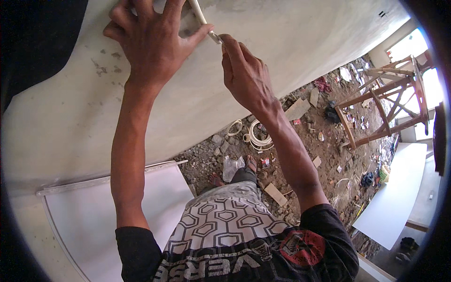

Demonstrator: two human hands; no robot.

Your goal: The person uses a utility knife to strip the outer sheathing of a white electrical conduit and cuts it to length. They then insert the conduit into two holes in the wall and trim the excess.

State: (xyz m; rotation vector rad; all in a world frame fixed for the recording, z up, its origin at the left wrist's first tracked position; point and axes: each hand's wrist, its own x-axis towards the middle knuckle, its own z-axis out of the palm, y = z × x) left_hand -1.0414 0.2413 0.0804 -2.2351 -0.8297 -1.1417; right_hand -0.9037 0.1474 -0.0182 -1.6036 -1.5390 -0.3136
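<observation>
Nearest the camera, a black-and-white patterned T-shirt (221, 223) is covering the wearer's torso, well below the white conduit (199, 13); its front is showing hexagons, large pale block letters and a round red emblem (303, 247) with smaller lettering. The conduit is slanting along the plastered wall (291, 33) and running out of view at the top. On its left, the left hand (152, 42) is resting on the wall with fingers spread wide, its thumb tip touching the conduit near the lower end; some fingertips are lying out of view. Just below and right of the conduit, the right hand (246, 70) is gripping a small silvery piece (215, 37) in curled fingers; what else the palm is enclosing, I cannot tell.

Lower down, a white panel (164, 202) is lying below and left of the conduit. Below it, a clear plastic bag (233, 167), coiled cream tubing (261, 144) and a red-and-white wrapper (266, 162), its print too small for reading, are lying on rubble. Farthest, well right of the conduit, a wooden trestle (391, 129) is standing near a white sheet (394, 188).
</observation>
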